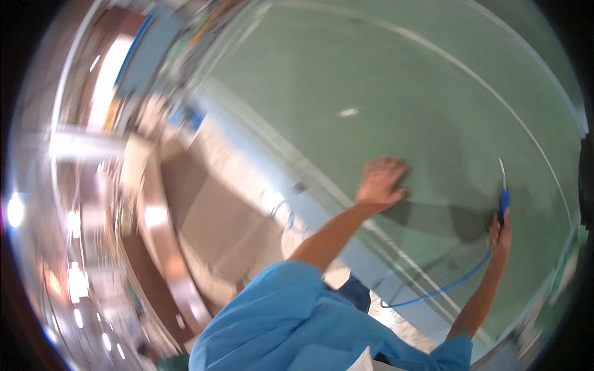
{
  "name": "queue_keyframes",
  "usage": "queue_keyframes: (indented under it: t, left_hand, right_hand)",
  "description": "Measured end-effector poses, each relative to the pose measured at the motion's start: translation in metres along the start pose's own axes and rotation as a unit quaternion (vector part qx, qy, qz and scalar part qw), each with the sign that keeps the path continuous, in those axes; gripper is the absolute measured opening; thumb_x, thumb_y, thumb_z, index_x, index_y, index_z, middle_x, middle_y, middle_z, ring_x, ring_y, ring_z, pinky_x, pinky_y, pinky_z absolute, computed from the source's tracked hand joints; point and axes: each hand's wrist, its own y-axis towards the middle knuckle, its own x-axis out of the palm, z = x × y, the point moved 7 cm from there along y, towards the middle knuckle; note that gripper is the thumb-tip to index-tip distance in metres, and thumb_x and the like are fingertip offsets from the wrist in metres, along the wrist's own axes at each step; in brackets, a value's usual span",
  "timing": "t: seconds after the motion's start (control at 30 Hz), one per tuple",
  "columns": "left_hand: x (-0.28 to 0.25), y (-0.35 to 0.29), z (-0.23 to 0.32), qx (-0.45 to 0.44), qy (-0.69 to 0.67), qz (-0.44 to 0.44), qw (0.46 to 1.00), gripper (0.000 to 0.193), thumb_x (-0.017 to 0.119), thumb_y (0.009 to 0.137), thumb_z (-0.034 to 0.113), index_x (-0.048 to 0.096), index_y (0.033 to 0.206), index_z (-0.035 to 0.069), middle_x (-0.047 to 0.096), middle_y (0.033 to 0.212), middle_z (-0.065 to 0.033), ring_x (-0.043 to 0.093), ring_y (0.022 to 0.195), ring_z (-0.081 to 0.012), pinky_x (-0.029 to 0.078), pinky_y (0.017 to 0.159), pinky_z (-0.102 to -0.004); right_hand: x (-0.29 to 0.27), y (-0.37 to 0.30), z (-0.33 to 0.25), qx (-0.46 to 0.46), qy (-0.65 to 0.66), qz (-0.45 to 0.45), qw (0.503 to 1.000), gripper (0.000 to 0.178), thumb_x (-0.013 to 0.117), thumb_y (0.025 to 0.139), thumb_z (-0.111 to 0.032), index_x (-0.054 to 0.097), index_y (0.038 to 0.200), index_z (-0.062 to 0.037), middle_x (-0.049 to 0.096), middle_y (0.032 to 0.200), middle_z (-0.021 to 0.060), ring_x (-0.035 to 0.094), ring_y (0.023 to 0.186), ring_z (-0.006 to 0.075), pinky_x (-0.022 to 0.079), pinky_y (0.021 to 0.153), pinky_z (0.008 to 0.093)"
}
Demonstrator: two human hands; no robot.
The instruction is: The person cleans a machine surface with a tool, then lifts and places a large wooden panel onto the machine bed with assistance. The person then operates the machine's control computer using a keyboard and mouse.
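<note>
My left hand (382,179) rests on a large green surface (346,68), its fingers spread and nothing held in them. To the right, my right hand (500,234) is closed around a blue air blow gun (504,199) with a thin, slightly bent pale nozzle pointing away from me. From its grip a blue hose (458,284) curves back over the near edge toward my body. Shadows of my arms and the gun fall on the green surface. A small pale patch (349,112) shows farther off on it; blur hides what it is.
A pale blue border (247,136) runs along the green surface's near edge. At my left stand a large brown cardboard-like box (210,216) and a long brown panel (164,247). Blue hose loops (284,213) hang beside the border. Blurred racks and lights fill the far left.
</note>
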Motion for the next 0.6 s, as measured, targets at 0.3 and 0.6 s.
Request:
queue_keyframes:
  t: [0.3,0.6]
  left_hand:
    - [0.047,-0.056,-0.036,-0.114,-0.134,0.170,0.970,0.068,0.067,0.090,0.033,0.042,0.148,0.008,0.037,0.158,-0.0126,0.027,0.150,-0.0367,0.017,0.126,-0.0539]
    - [-0.027,-0.340,-0.175,-0.247,-0.145,0.178,0.941,0.063,0.060,0.095,0.031,0.041,0.149,0.005,0.035,0.160,-0.0141,0.026,0.151,-0.0377,0.019,0.124,-0.0560]
  right_hand:
    - [0.080,-0.069,0.142,0.128,-0.354,-0.169,0.911,0.057,0.053,0.095,-0.071,0.054,0.076,-0.0176,0.037,0.054,-0.0077,0.032,0.040,0.0064,0.023,0.037,0.0244]
    - [0.141,0.043,0.157,0.047,-0.240,-0.063,0.968,0.042,0.052,0.102,-0.053,0.060,0.107,-0.0126,0.053,0.075,-0.0022,0.050,0.060,0.0098,0.039,0.048,0.0233]
